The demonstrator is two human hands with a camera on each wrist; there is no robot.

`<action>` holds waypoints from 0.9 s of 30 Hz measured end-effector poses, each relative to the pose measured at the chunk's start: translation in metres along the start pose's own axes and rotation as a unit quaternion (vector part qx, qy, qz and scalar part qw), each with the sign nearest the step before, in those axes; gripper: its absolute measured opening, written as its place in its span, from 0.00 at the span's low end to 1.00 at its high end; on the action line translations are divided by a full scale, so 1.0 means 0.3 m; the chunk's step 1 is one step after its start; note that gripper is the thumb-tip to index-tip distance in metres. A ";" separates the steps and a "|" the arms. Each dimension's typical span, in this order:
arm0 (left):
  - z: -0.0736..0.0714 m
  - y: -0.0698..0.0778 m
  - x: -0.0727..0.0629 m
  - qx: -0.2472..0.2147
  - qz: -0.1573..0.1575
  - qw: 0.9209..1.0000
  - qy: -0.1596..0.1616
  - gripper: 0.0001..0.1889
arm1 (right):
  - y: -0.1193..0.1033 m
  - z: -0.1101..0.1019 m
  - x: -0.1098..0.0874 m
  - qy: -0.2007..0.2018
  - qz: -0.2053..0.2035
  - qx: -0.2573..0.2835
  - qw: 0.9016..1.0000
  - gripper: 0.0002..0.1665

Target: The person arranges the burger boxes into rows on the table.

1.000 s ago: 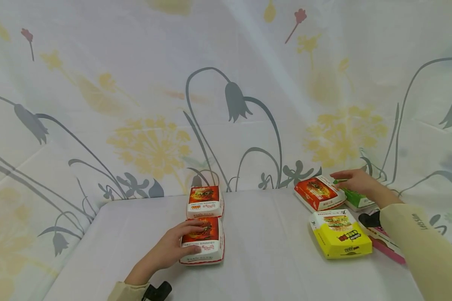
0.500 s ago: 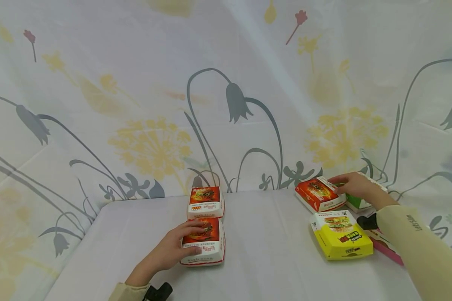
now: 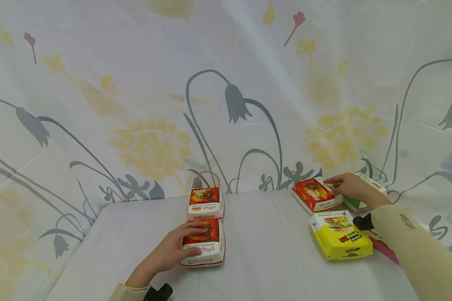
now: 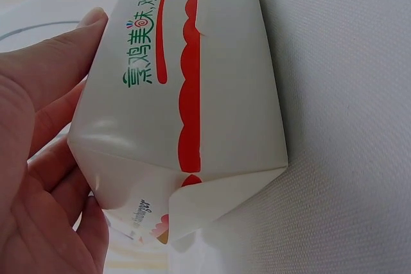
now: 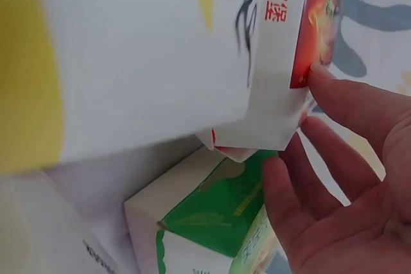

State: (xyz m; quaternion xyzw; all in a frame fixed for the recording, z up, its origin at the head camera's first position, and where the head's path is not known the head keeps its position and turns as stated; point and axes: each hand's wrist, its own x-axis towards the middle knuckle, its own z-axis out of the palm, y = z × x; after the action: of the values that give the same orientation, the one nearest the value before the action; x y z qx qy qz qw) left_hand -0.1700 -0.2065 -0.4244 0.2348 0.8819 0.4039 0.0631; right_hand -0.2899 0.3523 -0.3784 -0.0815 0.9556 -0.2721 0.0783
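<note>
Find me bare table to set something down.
Bare tabletop lies between the near left box, under the left hand, and the yellow box; another patch lies left of the far left box. Crowded: red box, green box, pink box and the yellow one, near the right hand.

Green box (image 5: 212, 216) partly behind right grip (image 3: 351, 188)

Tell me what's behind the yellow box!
Behind the yellow box are a red box and, farther right, a green box. The right hand covers part of the green box, so that bit is hidden.
</note>
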 end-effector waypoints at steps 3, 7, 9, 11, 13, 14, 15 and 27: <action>0.000 0.001 0.000 0.001 0.000 1.000 0.001 0.28 | -0.016 0.005 0.006 -0.016 -0.007 -0.002 1.000 0.31; 0.001 0.000 -0.001 0.000 0.000 1.000 0.000 0.28 | -0.040 0.010 0.008 -0.040 -0.014 0.000 0.999 0.30; 0.001 -0.001 -0.002 -0.002 -0.002 1.000 0.000 0.28 | -0.053 0.014 0.009 -0.047 -0.023 -0.005 0.999 0.29; 0.002 -0.002 -0.002 -0.002 -0.004 1.000 0.000 0.27 | -0.066 0.017 0.008 -0.050 -0.030 -0.008 0.998 0.28; 0.001 -0.003 -0.001 -0.001 -0.005 1.000 0.000 0.27 | -0.079 0.020 0.007 -0.053 -0.035 -0.010 0.998 0.28; 0.001 -0.004 -0.001 0.001 -0.005 1.000 0.000 0.27 | -0.085 0.023 0.009 -0.054 -0.040 -0.010 0.998 0.28; 0.001 -0.004 -0.001 0.001 -0.005 1.000 0.000 0.27 | -0.091 0.025 0.009 -0.055 -0.041 -0.007 0.998 0.28; 0.000 -0.002 -0.005 0.003 0.016 1.000 -0.001 0.27 | -0.151 0.066 0.046 -0.061 -0.040 -0.013 0.997 0.29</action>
State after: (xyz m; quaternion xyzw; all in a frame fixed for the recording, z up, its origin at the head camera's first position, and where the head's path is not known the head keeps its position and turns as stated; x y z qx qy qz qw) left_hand -0.1690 -0.2074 -0.4251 0.2493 0.8792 0.4020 0.0573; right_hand -0.2945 0.3013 -0.3724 -0.1372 0.9485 -0.2570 0.1242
